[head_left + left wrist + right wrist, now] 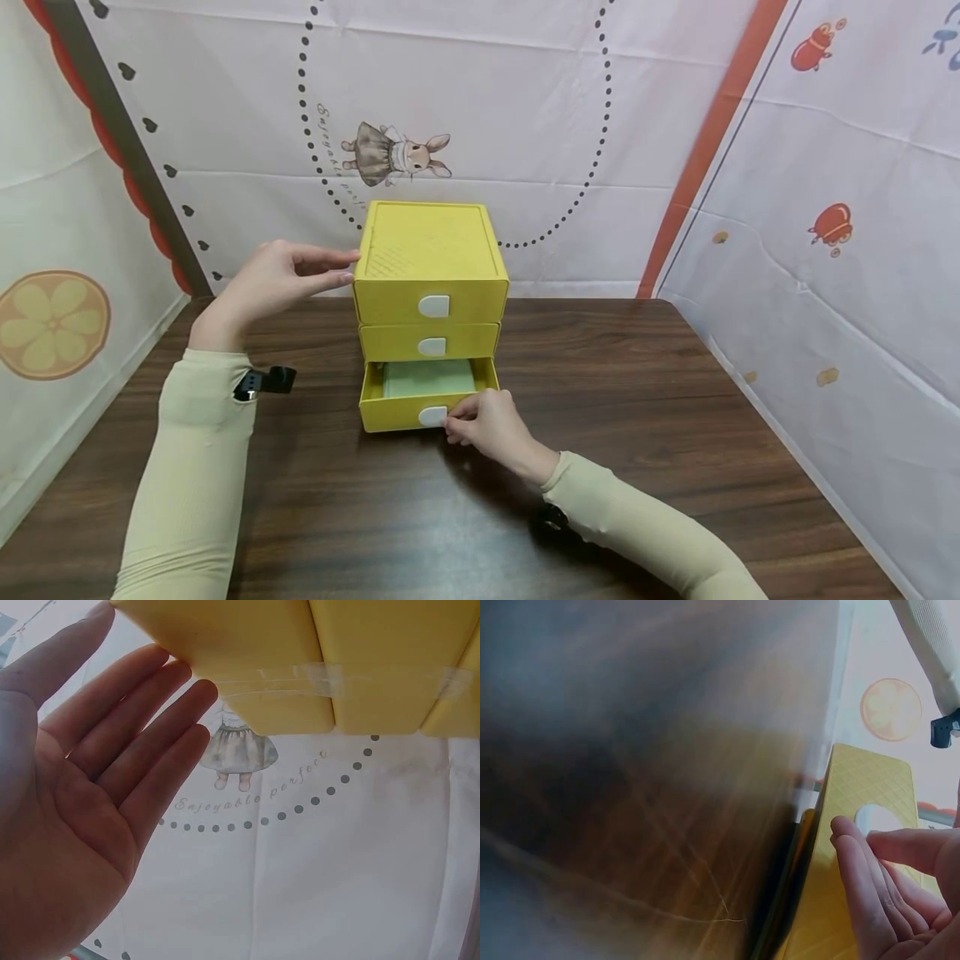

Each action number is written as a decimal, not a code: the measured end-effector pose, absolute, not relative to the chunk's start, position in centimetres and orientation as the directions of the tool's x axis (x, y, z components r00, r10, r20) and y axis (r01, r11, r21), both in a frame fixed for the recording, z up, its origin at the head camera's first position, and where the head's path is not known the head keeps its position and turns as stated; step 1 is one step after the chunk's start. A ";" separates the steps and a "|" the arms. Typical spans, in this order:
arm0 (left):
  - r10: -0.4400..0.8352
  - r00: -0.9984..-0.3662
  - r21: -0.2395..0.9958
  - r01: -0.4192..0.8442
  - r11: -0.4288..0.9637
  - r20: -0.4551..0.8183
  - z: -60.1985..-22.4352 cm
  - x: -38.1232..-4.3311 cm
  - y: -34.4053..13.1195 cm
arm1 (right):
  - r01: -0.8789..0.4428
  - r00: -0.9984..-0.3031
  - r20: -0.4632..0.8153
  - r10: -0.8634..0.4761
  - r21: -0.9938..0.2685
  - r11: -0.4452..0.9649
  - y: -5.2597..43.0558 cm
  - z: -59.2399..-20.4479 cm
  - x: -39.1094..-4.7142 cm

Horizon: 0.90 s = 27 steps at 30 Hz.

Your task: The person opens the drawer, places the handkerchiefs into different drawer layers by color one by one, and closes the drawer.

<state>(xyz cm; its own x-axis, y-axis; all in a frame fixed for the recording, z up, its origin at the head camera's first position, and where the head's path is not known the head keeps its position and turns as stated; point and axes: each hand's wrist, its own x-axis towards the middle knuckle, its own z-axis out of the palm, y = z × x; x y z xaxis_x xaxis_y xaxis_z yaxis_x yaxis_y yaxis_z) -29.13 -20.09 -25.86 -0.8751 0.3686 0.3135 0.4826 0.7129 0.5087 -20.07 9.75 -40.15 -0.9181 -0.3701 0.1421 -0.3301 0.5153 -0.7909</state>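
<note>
A yellow drawer box with three stacked drawers stands on the table. Its bottom drawer is pulled out, and a flat pale green item of unclear kind lies inside. My right hand pinches that drawer's white handle between thumb and fingers; the right wrist view shows this grip on the handle up close. With fingers extended, my left hand touches the box's upper left side at the fingertips. The left wrist view shows its palm beside the yellow wall.
The upper two drawers, the top one and the middle one, are closed. Dark wood-grain tabletop surrounds the box. Behind it hangs a white printed cloth, with more cloth along both sides. Clear tape crosses the box's side.
</note>
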 end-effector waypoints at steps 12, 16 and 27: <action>0.366 -0.877 0.520 0.479 0.707 0.311 -25.8 -29.1 -20.0 | -0.312 -0.921 0.130 -0.366 -0.810 0.497 9.6 -40.2 -21.3; 0.365 -0.877 0.523 0.480 0.704 0.314 -25.8 -29.0 -20.0 | -0.290 -0.925 0.113 -0.363 -0.826 0.483 9.6 -40.2 -21.7; 0.367 -0.879 0.532 0.476 0.700 0.303 -25.8 -28.9 -20.1 | -0.266 -0.934 0.096 -0.346 -0.831 0.489 9.3 -40.2 -22.7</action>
